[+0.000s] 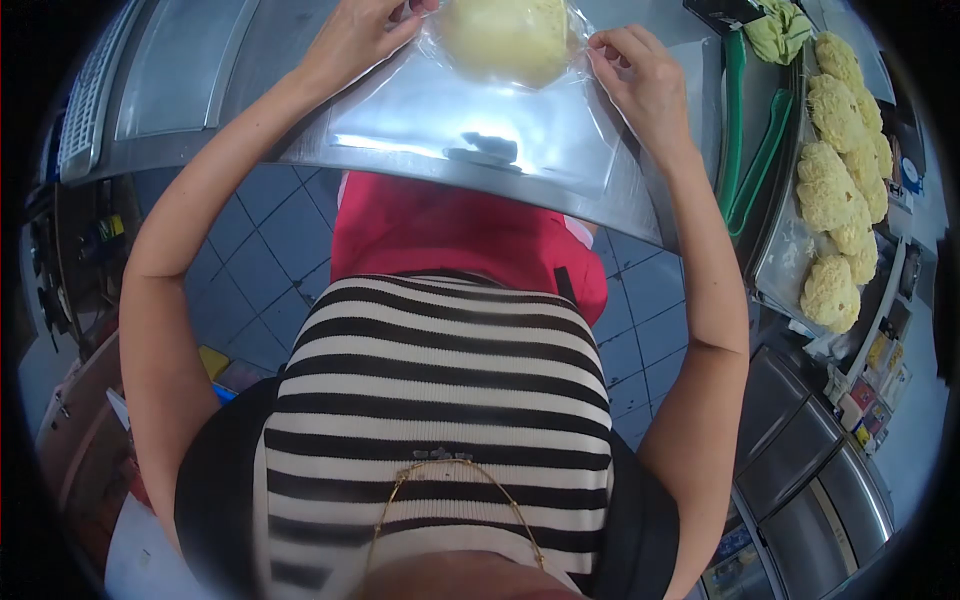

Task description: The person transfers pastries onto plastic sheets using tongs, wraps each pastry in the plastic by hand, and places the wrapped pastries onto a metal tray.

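Where plastic [400,95] lies, metal table [265,45], tiled floor [260,240]

I can't read any lettering from here. The small dark mark [442,454] on the striped top [440,355] is too blurred, the coloured packets [872,408] far too small.

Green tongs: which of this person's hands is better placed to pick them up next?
Probably the right hand: it is nearer the green tongs, while the left hand is across the yellow mass in clear plastic. Both are at that plastic's edges, so the right must likely free itself first.
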`<state>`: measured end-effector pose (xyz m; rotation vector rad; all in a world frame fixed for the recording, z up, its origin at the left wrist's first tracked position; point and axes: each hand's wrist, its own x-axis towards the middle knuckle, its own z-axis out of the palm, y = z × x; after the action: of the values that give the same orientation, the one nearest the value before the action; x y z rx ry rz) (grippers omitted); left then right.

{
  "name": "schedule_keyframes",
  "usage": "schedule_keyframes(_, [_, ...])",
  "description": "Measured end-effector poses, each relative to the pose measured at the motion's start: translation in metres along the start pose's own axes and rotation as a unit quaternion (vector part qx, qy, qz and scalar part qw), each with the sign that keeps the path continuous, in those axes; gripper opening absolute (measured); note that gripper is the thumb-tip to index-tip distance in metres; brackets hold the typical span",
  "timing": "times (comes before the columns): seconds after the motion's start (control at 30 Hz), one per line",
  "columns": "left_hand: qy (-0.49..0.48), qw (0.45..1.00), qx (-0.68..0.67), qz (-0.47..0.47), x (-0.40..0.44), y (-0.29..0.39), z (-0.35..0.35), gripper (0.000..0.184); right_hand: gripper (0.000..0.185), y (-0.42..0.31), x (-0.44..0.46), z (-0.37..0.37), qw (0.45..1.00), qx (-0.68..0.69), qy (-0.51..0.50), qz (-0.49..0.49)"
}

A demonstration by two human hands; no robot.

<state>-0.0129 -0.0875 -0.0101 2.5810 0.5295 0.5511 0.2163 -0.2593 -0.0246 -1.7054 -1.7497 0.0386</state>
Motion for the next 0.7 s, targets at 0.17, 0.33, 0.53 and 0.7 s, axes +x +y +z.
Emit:
schedule_keyframes(0.17, [-0.044, 0.997, 0.002, 0.057, 0.005, 0.021, -0.021, 0.016, 0.017, -0.001, 0.001, 0.002, 0.997, -0.057, 0.0, -0.057])
schedule_keyframes(0.33, [-0.11, 0.992, -0.053, -0.025, 0.014, 0.021, -0.027, 0.018, 0.023, -0.005, -0.001, -0.004, 0.996, 0.03, -0.029, 0.077])
schedule_keyframes(0.53, [-0.179, 0.98, -0.034, -0.083, 0.024, 0.012, -0.026, 0.021, 0.026, -0.02, 0.011, -0.013, 0.976, 0.087, -0.055, 0.189])
schedule_keyframes(0.7, [-0.13, 0.99, -0.027, 0.046, 0.021, 0.003, -0.024, 0.019, 0.013, -0.033, 0.016, -0.009, 0.983, 0.051, -0.02, 0.174])
